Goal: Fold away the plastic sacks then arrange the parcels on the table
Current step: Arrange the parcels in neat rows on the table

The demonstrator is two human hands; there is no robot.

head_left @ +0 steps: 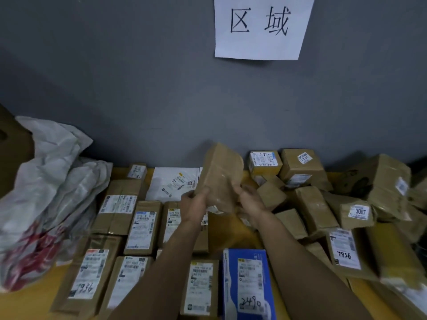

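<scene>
Both hands (196, 204) (250, 200) grip parcel (220, 175) at its near end; long axis tilts away, neat rows left, left hand nearer.

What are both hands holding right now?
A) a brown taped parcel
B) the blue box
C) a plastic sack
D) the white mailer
A: the left hand and right hand both grip the lower end of the brown taped parcel, which is raised above the other parcels on the table.
</scene>
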